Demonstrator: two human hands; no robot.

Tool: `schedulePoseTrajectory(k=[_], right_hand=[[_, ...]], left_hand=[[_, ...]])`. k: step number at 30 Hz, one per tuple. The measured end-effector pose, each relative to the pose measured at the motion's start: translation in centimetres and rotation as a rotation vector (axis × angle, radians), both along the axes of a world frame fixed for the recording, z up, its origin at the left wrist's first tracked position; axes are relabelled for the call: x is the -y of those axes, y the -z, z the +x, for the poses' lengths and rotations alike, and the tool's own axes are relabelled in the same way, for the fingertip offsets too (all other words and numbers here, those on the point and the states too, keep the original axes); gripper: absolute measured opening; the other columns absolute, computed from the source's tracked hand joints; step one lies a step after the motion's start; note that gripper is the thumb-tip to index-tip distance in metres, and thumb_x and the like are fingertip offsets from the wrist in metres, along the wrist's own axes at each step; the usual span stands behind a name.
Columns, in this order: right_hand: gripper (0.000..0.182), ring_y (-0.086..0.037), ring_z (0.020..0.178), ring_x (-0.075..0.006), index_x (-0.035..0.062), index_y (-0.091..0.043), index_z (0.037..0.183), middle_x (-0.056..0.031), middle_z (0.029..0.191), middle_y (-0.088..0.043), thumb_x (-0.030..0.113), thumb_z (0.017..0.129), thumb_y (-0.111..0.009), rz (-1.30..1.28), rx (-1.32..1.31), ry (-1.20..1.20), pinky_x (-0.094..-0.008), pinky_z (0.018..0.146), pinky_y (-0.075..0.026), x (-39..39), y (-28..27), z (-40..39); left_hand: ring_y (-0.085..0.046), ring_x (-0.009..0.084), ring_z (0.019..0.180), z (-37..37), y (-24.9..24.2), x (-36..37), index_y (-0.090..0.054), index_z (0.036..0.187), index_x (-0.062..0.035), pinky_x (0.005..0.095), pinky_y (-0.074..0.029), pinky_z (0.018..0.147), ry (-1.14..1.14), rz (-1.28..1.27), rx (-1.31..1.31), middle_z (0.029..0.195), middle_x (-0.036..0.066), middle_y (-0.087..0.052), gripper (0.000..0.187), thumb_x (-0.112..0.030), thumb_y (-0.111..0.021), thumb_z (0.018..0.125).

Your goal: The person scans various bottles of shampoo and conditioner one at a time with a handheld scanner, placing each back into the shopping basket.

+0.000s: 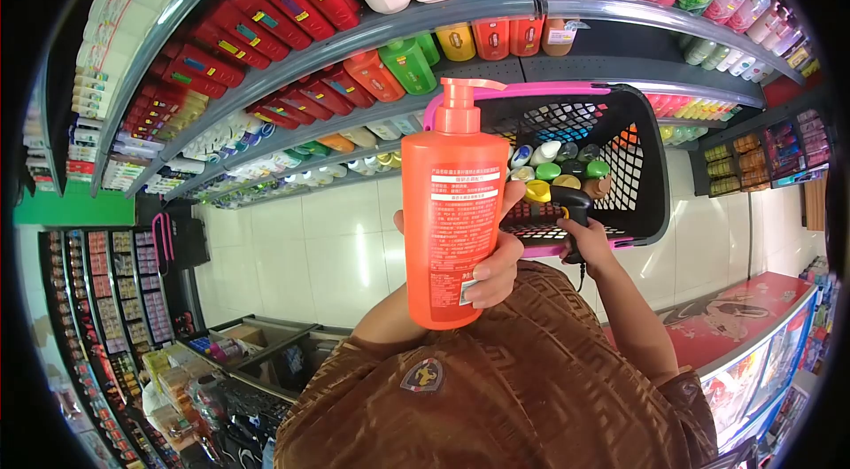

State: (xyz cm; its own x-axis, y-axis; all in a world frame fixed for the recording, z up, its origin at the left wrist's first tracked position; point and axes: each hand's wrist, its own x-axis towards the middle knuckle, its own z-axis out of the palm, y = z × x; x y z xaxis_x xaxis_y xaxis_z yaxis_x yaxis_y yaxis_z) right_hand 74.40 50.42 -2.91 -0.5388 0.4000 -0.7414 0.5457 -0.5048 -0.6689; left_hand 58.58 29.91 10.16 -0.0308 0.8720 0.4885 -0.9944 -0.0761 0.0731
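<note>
Pale tiled floor (354, 265), red-topped counter (735, 314) at right, green panel (75, 205) at left, packed rack (113, 292) below.

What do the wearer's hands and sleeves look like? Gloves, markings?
Left hand and right hand: no gloves. Brown sleeves, tonal angular pattern, forearms bare. Shield-shaped badge on the chest. Left wrist hidden; right wrist has nothing on.
</note>
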Motion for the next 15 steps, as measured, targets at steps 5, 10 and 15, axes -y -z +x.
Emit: schedulePoseTrajectory(k=[5, 10, 15], right_hand=[[0.026, -0.063, 0.047, -0.0202, 0.0008, -0.061, 0.098, -0.0053, 0.062, -0.059, 0.019, 0.087, -0.076, 0.002, -0.013, 0.008, -0.0335, 0.043, -0.051, 0.11, 0.14, 0.11], [0.026, -0.063, 0.047, -0.0196, 0.0006, -0.061, 0.098, -0.005, 0.062, -0.059, 0.019, 0.087, -0.076, 0.01, -0.006, 0.012, -0.0338, 0.042, -0.051, 0.31, -0.35, -0.08], [0.027, -0.062, 0.046, -0.0194, 0.0005, -0.061, 0.099, -0.005, 0.063, -0.059, 0.019, 0.087, -0.077, 0.013, -0.019, 0.011, -0.034, 0.042, -0.051, 0.16, 0.27, 0.11]], left_hand=[[-0.064, 0.0181, 0.067, -0.17, 0.21, -0.14, -0.018, 0.164, -0.0318, 0.0336, -0.052, 0.064, 0.008, -0.008, 0.007, 0.093, 0.006, -0.059, 0.119, -0.083, -0.072, 0.071], [-0.064, 0.0179, 0.067, -0.2, 0.08, -0.43, -0.017, 0.164, -0.0318, 0.0332, -0.052, 0.064, 0.018, 0.015, 0.002, 0.093, 0.006, -0.059, 0.12, -0.083, -0.072, 0.071], [-0.064, 0.0179, 0.068, -0.07, -0.15, -0.31, -0.017, 0.164, -0.0318, 0.0332, -0.053, 0.064, 0.008, 0.012, 0.001, 0.094, 0.007, -0.059, 0.12, -0.082, -0.073, 0.071]])
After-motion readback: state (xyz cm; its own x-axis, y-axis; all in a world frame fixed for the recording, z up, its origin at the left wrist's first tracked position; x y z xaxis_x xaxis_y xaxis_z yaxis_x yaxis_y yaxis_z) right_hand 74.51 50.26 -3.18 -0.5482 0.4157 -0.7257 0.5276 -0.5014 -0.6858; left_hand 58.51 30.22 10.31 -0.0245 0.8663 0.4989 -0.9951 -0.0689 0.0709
